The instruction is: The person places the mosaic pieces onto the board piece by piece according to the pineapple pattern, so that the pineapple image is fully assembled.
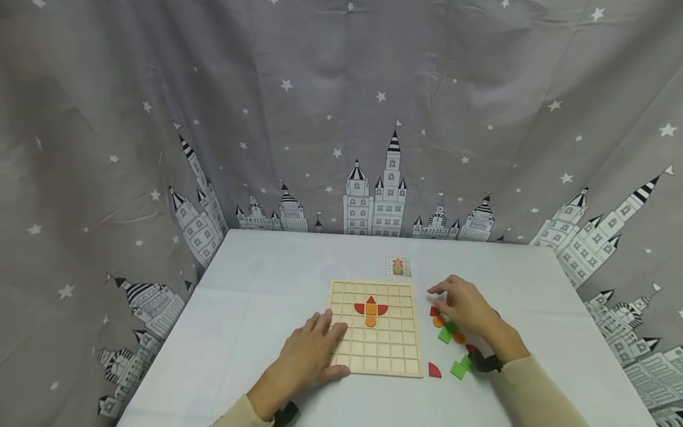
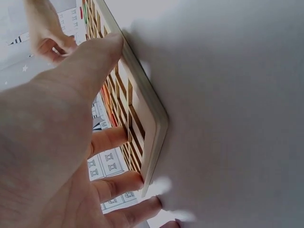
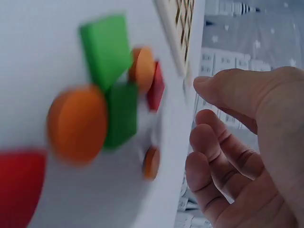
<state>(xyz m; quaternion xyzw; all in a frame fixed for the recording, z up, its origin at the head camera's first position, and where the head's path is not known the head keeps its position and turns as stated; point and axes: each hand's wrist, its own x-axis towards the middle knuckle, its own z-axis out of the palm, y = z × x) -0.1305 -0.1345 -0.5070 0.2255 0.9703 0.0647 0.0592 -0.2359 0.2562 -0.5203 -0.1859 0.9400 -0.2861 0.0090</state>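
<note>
A wooden grid board [image 1: 392, 350] lies flat on the table. In its upper middle sit an orange square [image 1: 370, 309], a red triangle [image 1: 371, 299] above it, a red quarter-circle piece [image 1: 382, 309] on either side and an orange disc [image 1: 370, 321] below. My left hand [image 1: 306, 356] rests on the board's left edge, fingers spread, thumb along the near rim. Just right of the board, my right hand [image 1: 466, 305] hovers over loose pieces, holding nothing. Its thumb [image 3: 228, 88] stands apart from the loosely bent fingers. Beneath it lie an orange disc [image 3: 78, 126] and a green square [image 3: 107, 50].
A small pattern card [image 1: 398, 266] lies beyond the board's far edge. Nearer the front are a red quarter-circle [image 1: 434, 370] and a green square [image 1: 458, 370]. Behind the white table [image 1: 267, 279] hangs a grey curtain [image 1: 320, 89] printed with castles and stars.
</note>
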